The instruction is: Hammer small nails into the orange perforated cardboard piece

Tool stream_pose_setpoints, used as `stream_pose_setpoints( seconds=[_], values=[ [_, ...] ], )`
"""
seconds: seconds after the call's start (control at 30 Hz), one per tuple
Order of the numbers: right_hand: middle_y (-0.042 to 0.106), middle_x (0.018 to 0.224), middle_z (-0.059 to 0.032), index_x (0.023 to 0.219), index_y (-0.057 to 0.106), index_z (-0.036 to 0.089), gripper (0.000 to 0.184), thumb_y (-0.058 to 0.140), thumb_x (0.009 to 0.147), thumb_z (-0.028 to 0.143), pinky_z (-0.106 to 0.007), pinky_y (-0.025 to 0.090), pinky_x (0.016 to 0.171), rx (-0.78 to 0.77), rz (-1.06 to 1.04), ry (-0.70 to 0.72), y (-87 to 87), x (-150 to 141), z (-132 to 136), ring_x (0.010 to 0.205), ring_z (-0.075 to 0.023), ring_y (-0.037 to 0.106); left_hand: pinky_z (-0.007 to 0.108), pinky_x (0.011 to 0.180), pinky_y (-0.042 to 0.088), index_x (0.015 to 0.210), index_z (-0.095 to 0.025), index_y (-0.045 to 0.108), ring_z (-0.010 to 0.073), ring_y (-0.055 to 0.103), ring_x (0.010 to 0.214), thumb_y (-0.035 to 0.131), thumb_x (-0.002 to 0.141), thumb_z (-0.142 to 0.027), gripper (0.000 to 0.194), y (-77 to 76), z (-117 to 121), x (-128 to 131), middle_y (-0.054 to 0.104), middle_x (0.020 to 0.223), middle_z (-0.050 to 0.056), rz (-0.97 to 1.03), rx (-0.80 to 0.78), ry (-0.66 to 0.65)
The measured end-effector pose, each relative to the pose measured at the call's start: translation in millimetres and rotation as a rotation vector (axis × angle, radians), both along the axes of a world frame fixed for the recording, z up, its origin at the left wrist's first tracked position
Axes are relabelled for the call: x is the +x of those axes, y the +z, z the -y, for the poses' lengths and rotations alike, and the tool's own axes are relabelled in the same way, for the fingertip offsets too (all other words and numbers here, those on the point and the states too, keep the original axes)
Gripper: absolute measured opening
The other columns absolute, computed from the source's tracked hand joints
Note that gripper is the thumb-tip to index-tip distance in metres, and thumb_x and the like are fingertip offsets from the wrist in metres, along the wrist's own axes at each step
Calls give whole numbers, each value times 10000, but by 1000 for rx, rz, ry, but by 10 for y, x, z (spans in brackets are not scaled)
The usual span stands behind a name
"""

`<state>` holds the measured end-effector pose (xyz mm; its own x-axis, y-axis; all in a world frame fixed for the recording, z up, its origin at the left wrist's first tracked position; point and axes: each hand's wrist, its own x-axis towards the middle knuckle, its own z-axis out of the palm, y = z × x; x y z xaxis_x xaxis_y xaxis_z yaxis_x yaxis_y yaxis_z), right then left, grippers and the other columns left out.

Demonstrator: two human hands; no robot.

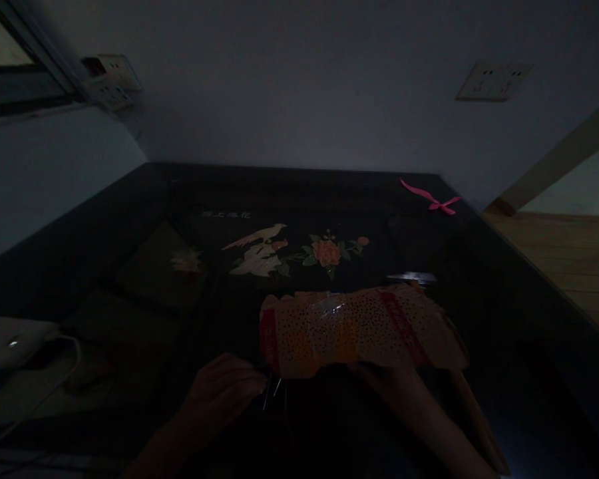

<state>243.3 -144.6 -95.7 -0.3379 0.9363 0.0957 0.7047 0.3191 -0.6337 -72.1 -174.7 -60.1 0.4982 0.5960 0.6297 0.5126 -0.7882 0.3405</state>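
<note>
A piece of printed cardboard [364,326], with black dots, orange patches and red bands, lies tilted in front of me. Clear shiny tape crosses part of its top. My right hand [394,386] grips its near edge from below, with most of the fingers hidden under it. At its left end, my left hand [229,386] is closed, fingertips pinched together. Thin shiny strands [278,387] hang beside those fingertips; darkness hides what exactly they pinch. A long brown strip [479,422] slants down to the right of the cardboard.
The dark glossy table [289,189] bears a bird and flower picture [326,253]. On it lie a pink ribbon [434,203], a shiny object [412,277] behind the cardboard and a white device [12,342] with a cable. Sockets [494,81] are on the wall.
</note>
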Motion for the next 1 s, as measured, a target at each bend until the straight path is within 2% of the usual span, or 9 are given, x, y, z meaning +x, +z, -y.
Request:
stream_pose_setpoints(
  seconds=[0.2, 0.3, 0.4, 0.5, 0.57, 0.63, 0.73, 0.9, 1.0],
  values=[
    [716, 1054, -106, 1008, 672, 206, 220, 595, 805, 239, -543, 483, 910, 24, 12, 0, 17, -9, -9, 1033, -330, 639, 245, 632, 555, 896, -184, 599, 147, 666, 714, 549, 874, -125, 80, 34, -5, -154, 703, 746, 23, 122, -40, 147],
    [720, 1049, -118, 1020, 669, 192, 230, 591, 807, 231, -536, 503, 883, 26, 20, 10, 17, -11, -12, 1011, -331, 650, 250, 575, 548, 851, -194, 592, 152, 647, 665, 580, 845, -137, 58, 104, -75, -259, 674, 714, 7, 209, 14, 248],
    [717, 1049, -143, 1019, 668, 167, 231, 580, 817, 238, -539, 502, 882, 28, 26, 16, 12, -11, -10, 1021, -342, 645, 250, 529, 525, 787, -192, 585, 144, 619, 613, 607, 824, -152, 59, 266, -236, -296, 646, 679, -8, 318, 70, 376],
    [716, 1049, -134, 1020, 664, 180, 230, 578, 812, 228, -541, 510, 862, 29, 31, 21, 25, -15, -15, 1003, -339, 653, 247, 536, 505, 704, -181, 560, 126, 594, 594, 602, 851, -214, 156, 521, -472, -225, 610, 647, -12, 460, 134, 407],
    [718, 1045, -110, 1014, 664, 206, 222, 579, 809, 218, -524, 515, 859, 33, 32, 28, 44, -20, -24, 989, -323, 660, 244, 605, 507, 761, -179, 574, 121, 611, 666, 612, 853, -207, 103, 708, -640, -119, 629, 696, -9, 522, 154, 360],
    [720, 1037, -93, 1006, 666, 224, 214, 577, 812, 216, -500, 517, 867, 42, 33, 33, 56, -24, -34, 983, -306, 665, 242, 633, 513, 838, -180, 590, 112, 618, 679, 624, 842, -173, 34, 867, -787, 23, 644, 736, -11, 527, 165, 228],
    [720, 1029, -92, 1014, 659, 222, 227, 588, 799, 235, -494, 513, 875, 70, 47, 13, 33, -13, -31, 980, -306, 664, 247, 681, 520, 865, -183, 592, 110, 633, 716, 630, 830, -141, 67, 977, -918, 259, 669, 784, -6, 403, 115, 92],
    [685, 1087, -137, 1153, 571, 178, 370, 560, 811, 319, -498, 517, 857, 141, 122, -105, -15, 143, 67, 1021, -329, 635, 229, 650, 521, 834, -167, 602, 120, 656, 705, 622, 831, -157, 23, 821, -902, 513, 681, 758, 17, 278, -164, -88],
    [676, 1068, -157, 1143, 580, 173, 353, 525, 832, 330, -507, 512, 855, 178, 209, -174, 41, 376, 164, 1021, -343, 622, 209, 634, 513, 822, -162, 611, 112, 653, 688, 625, 826, -169, 17, 706, -855, 525, 685, 753, 19, 260, -285, -80]
  ],
)
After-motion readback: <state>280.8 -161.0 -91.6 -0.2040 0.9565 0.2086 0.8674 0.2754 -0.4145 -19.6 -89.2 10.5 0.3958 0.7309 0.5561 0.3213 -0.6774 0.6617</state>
